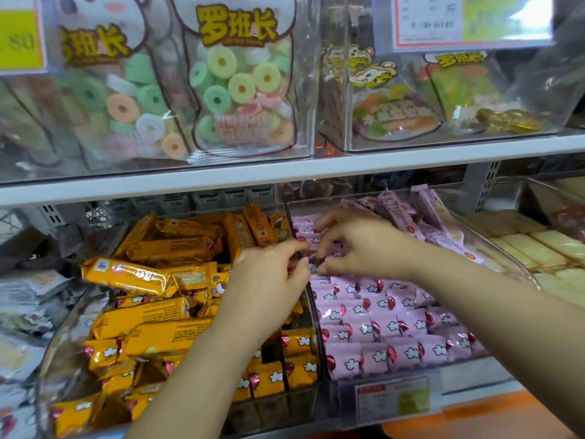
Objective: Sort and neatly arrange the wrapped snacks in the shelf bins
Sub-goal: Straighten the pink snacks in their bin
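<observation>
- Nearest the camera, at the front of the lower shelf, a price label in a clear holder sits on the front of the right bin.
- Two clear bins stand side by side and touch at a shared clear wall. The left bin holds orange snacks, lying loose and criss-crossed, some flat and some on end.
- Pink snacks fill the right bin, set in tidy overlapping rows at the front. Further back, several longer pink packs lean at angles against its far wall.
- Both forearms reach in from below, and the hands meet above the wall between the bins.
- Coming over the orange side, the left hand has its fingers curled, with the thumb and forefinger tips at the divider. I cannot tell whether it grips anything.
- Over the pink side, the right hand has its fingers bent downward and bunched, and its tips pinch a small wrapped piece just beside the left hand's fingertips.
- Right of the pink bin lie pale packs in rows.
- Above, a white shelf board carries clear bins holding ring-candy bags and, at the right, gold-wrapped pieces.
</observation>
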`<state>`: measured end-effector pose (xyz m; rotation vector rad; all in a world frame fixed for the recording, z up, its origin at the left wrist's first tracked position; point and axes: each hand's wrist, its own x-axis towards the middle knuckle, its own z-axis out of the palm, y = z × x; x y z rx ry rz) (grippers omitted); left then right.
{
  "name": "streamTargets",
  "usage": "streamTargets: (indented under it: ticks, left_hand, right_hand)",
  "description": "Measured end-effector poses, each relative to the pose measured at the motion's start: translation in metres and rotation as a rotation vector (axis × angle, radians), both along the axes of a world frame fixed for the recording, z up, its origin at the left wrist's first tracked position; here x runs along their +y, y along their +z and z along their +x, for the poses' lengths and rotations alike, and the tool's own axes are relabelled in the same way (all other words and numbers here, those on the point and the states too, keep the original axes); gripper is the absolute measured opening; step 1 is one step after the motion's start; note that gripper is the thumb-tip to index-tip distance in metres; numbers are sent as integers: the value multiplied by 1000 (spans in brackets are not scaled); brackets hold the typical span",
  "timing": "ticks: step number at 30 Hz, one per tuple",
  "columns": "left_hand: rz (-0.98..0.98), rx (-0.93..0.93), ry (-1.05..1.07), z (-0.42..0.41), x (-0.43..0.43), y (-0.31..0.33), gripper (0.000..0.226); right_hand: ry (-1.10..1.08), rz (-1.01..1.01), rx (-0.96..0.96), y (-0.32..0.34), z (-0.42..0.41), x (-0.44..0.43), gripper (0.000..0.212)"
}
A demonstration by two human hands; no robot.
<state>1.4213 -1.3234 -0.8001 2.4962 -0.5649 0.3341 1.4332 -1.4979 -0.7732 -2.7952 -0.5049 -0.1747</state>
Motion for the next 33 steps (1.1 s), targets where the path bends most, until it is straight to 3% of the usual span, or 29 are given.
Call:
streamTargets:
  ticks: [3,5,11,17,22,33]
  left_hand:
    - [-9,4,-3,1,0,-1,33]
    - [-11,-1,-2,1,0,-1,33]
    - [-6,-7,-12,1,0,-2,33]
    - [-21,48,-13,-1,0,-1,43]
    - [-45,66,12,2,1,-5,57]
    - [15,73,17,0,0,0,50]
  right_hand:
    - [8,-251,38,-4,2,10,20]
    - [32,-295,9,-6,4,13,13]
    - [128,-123,-41,-15,4,8,11]
    - [51,124,-71,-9,12,4,6]
    - [58,-26,62,-13,16,6,9]
    - [28,-15,121,-16,16,8,11]
